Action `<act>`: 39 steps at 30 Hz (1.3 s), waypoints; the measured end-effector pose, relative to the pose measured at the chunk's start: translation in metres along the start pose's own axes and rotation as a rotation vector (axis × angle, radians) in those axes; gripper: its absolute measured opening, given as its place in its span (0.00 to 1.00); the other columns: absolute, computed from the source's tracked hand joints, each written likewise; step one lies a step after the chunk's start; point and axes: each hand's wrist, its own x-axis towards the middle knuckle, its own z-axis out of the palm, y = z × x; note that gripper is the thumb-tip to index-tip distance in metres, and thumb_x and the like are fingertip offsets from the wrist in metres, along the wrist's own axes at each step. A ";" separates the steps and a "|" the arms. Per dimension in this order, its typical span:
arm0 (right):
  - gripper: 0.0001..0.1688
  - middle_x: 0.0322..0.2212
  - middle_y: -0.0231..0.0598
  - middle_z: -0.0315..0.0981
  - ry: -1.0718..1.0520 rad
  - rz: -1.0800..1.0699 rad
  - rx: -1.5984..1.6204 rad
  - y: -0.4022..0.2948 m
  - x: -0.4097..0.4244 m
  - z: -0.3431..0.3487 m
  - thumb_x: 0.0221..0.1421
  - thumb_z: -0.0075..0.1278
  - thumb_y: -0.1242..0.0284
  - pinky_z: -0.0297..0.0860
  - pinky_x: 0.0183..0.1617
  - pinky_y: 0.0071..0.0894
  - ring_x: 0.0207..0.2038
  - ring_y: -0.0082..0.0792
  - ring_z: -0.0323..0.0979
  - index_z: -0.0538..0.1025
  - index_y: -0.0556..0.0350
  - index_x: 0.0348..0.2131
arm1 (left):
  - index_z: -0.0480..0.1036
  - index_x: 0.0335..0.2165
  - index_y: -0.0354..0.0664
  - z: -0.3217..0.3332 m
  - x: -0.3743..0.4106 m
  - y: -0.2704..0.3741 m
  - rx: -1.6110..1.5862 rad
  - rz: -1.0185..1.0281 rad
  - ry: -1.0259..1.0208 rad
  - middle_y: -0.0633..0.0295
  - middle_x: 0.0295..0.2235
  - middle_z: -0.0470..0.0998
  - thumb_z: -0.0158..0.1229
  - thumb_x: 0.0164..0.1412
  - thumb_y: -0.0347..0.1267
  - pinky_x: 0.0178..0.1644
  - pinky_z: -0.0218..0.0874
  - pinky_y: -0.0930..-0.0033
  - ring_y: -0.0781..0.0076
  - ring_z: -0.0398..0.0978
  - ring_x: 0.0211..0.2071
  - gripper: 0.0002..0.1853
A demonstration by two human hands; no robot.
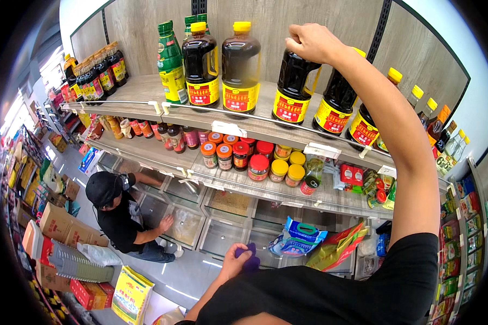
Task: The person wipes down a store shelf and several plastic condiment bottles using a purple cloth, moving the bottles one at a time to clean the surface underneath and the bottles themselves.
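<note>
My right hand (311,42) is closed over the top of a large dark sauce bottle (291,105) with a red and yellow label, standing on the upper shelf. The hand hides its cap. To its left stand two like bottles (240,95), the nearer one partly see-through at the top, and green bottles (173,81). On the right another dark bottle (334,122) is partly behind my forearm. Low in front of my body, my left hand (234,260) holds a bunched purple cloth (250,260).
A metal rail (211,109) runs along the shelf edge. Below it is a shelf of jars (258,164), then clear bins (223,239). A person in a black cap (118,215) reaches into the bins at left. Cartons (67,227) and a yellow sack (132,294) stand on the floor.
</note>
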 end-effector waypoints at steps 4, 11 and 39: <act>0.22 0.22 0.54 0.71 -0.046 0.058 -0.056 -0.001 -0.001 -0.001 0.51 0.43 0.57 0.66 0.33 0.46 0.29 0.53 0.70 0.70 0.60 0.25 | 0.69 0.32 0.43 0.002 -0.004 0.001 -0.026 -0.006 -0.009 0.68 0.26 0.70 0.60 0.51 0.25 0.29 0.60 0.80 0.82 0.67 0.26 0.09; 0.40 0.41 0.56 0.70 -0.117 0.055 -0.213 -0.041 0.019 -0.031 0.51 0.42 0.39 0.68 0.45 0.45 0.44 0.50 0.71 0.73 0.56 0.44 | 0.69 0.32 0.44 -0.005 -0.010 0.000 -0.099 -0.027 0.023 0.68 0.26 0.70 0.60 0.51 0.25 0.29 0.60 0.80 0.82 0.67 0.26 0.09; 0.21 0.35 0.51 0.75 -0.122 0.032 -0.043 -0.069 0.082 0.026 0.52 0.40 0.59 0.68 0.44 0.48 0.39 0.52 0.73 0.77 0.53 0.36 | 0.68 0.32 0.44 -0.015 -0.006 -0.003 -0.081 0.035 0.054 0.70 0.24 0.69 0.60 0.52 0.27 0.27 0.58 0.81 0.85 0.65 0.24 0.08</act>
